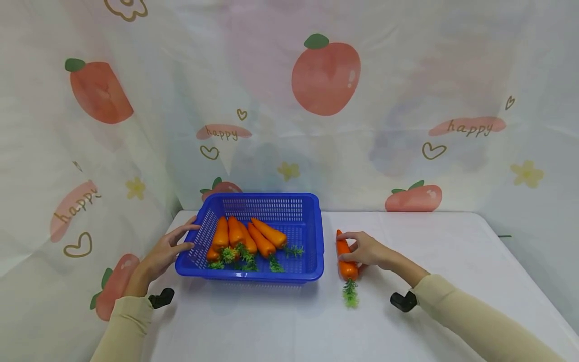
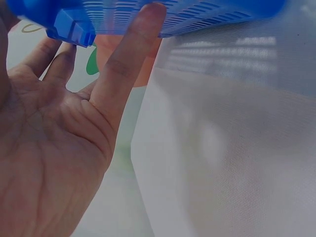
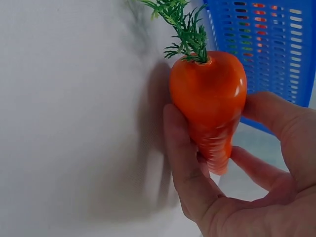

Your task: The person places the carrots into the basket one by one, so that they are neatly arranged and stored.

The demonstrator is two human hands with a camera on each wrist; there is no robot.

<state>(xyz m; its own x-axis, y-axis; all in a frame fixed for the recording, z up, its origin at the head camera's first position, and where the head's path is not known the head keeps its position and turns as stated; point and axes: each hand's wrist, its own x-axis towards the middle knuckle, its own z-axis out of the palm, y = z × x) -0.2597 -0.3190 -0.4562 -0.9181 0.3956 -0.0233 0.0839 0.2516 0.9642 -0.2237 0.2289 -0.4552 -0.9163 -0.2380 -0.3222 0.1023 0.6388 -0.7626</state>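
Item: loose carrot. Orange, with a green leafy top pointing toward the person. Lies on the worktop just to the right of the basket, apart from its wall.

Item: right hand. Grip curled round the carrot's body, thumb on one side and fingers on the other, as the right wrist view shows. The carrot looks to be resting on the cloth, not yet raised.

Item: blue basket. Slotted plastic, rectangular, on the worktop left of centre. Holds a cluster of carrots, about five, lying side by side with leafy ends toward the near rim.

Item: left hand. Grip spread, fingers straight, fingertips against the basket's left wall; in the left wrist view one finger touches the slotted side. It holds nothing.

Step in hand, as judged: the pick-up of the last loose carrot, with the basket steadied from the left. The next move calls for a firm enough hold to lift the carrot above the right rim and bring it over the free space at the basket's right end.

Hard to make out: the exact count of carrots in the basket, since they overlap. Whether the carrot's underside touches the cloth cannot be told for certain. A small black device sits at each wrist, its kind unclear. The left wrist view is blurred and shows only a corner of the basket.
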